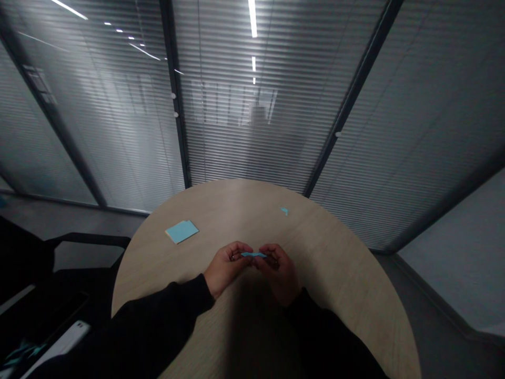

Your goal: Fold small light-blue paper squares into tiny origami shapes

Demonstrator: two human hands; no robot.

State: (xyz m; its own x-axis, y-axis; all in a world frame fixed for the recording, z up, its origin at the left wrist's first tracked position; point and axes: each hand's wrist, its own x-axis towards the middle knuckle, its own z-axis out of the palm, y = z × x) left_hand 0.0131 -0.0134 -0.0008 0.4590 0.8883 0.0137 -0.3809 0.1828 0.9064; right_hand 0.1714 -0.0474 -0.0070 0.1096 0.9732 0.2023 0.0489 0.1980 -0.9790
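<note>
Bare left hand and bare right hand, each pinched thumb-to-fingers on one end of a thin, light-blue strip of folded-looking paper.

Probably very light, slightly springy along any folds, easily creased or torn; best taken by the ends, between thumbs and fingertips, with a soft pinch rather than a squeeze. Lies bridged between both sets of fingertips, nearly edge-on to the view, middle uncovered, over the round, pale wood-grain table; cannot tell whether touching its top. Well apart: a flat, light-blue stack of square paper beyond the left hand, and a tiny, angular, light-blue scrap beyond the right.
</note>
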